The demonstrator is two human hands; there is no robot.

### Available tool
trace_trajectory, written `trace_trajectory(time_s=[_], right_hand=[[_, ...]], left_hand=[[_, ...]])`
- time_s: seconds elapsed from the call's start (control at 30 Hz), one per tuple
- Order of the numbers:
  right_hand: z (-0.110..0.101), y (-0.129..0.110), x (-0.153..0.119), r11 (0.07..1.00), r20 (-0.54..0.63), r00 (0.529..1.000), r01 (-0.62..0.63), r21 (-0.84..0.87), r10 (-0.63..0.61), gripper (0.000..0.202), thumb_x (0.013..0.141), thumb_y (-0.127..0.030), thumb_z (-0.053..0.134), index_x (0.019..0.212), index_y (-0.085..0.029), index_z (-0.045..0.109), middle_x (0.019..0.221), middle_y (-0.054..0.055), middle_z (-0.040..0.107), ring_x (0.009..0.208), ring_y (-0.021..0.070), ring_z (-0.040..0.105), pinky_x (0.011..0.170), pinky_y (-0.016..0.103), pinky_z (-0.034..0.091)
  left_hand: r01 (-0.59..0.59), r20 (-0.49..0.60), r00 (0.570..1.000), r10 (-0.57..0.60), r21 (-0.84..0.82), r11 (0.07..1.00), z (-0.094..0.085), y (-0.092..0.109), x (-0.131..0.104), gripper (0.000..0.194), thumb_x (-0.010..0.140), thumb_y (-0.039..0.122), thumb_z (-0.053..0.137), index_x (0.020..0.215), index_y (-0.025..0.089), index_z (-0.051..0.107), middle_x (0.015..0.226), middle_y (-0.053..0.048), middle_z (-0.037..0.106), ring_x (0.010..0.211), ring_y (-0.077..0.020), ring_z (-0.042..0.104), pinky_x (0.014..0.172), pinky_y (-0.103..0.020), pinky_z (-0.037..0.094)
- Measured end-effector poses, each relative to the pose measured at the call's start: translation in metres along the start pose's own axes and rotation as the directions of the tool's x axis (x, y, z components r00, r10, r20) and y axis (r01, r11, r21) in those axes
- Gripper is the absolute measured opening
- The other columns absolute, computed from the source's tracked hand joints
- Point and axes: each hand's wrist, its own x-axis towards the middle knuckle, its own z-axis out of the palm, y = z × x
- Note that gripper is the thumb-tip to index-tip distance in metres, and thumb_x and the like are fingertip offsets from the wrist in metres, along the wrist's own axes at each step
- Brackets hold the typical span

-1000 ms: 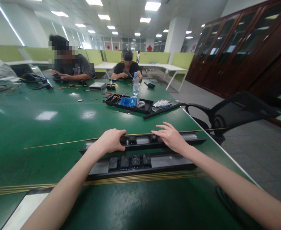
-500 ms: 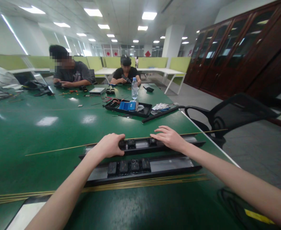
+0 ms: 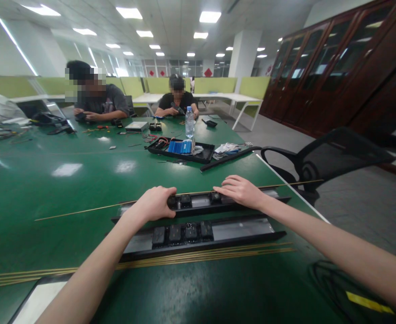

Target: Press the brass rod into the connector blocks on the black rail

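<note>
Slim golden metal rod, long black trough — best kept parallel.
Left hand straddles trough, right hand meets rod — can't tell if either grips.

The left hand and right hand hide stretches of the far black channel; the near-left white board and far-left person are cut off.

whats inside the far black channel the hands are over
In the far black channel, black blocks show between the hands, with a pale floor between them. Whatever lies behind the left hand and right hand is covered.
</note>
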Motion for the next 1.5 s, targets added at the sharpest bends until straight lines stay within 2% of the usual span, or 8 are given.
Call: trace_trajectory(time_s=[0.2, 0.5, 0.73, 1.03, 1.5], right_hand=[[-0.002, 0.003, -0.004, 0.998, 0.029, 0.999, 0.037, -0.041, -0.036, 0.046, 0.100, -0.010, 0.039, 0.143, -0.015, 0.055, 0.102, 0.008, 0.076, 0.098, 0.0179, 0.065, 0.096, 0.039, 0.049], [-0.005, 0.005, -0.014, 0.996, -0.002, 0.999, 0.043, -0.078, -0.044, 0.050, 0.099, -0.008, 0.038, 0.147, -0.018, 0.050, 0.102, 0.008, 0.075, 0.097, 0.0168, 0.065, 0.102, 0.042, 0.047], [-0.008, 0.007, -0.021, 0.987, 0.040, 0.997, 0.067, -0.147, -0.061, 0.052, 0.099, -0.006, 0.039, 0.150, -0.018, 0.046, 0.105, 0.007, 0.075, 0.100, 0.0166, 0.065, 0.103, 0.042, 0.047], [-0.013, 0.013, -0.031, 0.980, 0.064, 0.996, 0.077, -0.184, -0.066, 0.052, 0.098, -0.004, 0.041, 0.149, -0.016, 0.046, 0.104, 0.005, 0.075, 0.098, 0.0153, 0.066, 0.108, 0.043, 0.045], [-0.027, 0.019, -0.048, 0.973, 0.094, 0.995, 0.061, -0.224, -0.040, 0.054, 0.097, -0.004, 0.042, 0.149, -0.018, 0.046, 0.104, 0.004, 0.076, 0.095, 0.0161, 0.066, 0.104, 0.042, 0.045]], left_hand=[[0.002, -0.002, 1.000, -0.002, -0.003, 1.000, 0.000, 0.001, 0.000, 0.035, 0.070, 0.043, 0.068, 0.099, 0.024, 0.062, 0.095, -0.009, 0.075, 0.089, -0.0318, 0.071, 0.069, -0.035, 0.048], [0.011, -0.002, 1.000, -0.011, -0.003, 1.000, 0.002, 0.000, 0.000, 0.034, 0.070, 0.043, 0.067, 0.099, 0.025, 0.062, 0.094, -0.008, 0.075, 0.087, -0.0313, 0.071, 0.067, -0.034, 0.046], [0.011, 0.000, 1.000, -0.011, 0.001, 1.000, 0.002, 0.000, 0.002, 0.035, 0.070, 0.044, 0.068, 0.099, 0.025, 0.062, 0.094, -0.007, 0.076, 0.086, -0.0307, 0.071, 0.065, -0.034, 0.045], [0.012, -0.005, 1.000, -0.012, 0.025, 1.000, 0.002, 0.000, 0.002, 0.038, 0.070, 0.046, 0.069, 0.101, 0.024, 0.063, 0.095, -0.008, 0.076, 0.088, -0.0301, 0.071, 0.067, -0.034, 0.048], [0.005, -0.019, 1.000, -0.005, 0.018, 1.000, 0.004, -0.002, 0.002, 0.040, 0.068, 0.044, 0.070, 0.102, 0.024, 0.064, 0.097, -0.009, 0.077, 0.090, -0.0314, 0.072, 0.070, -0.036, 0.050]])
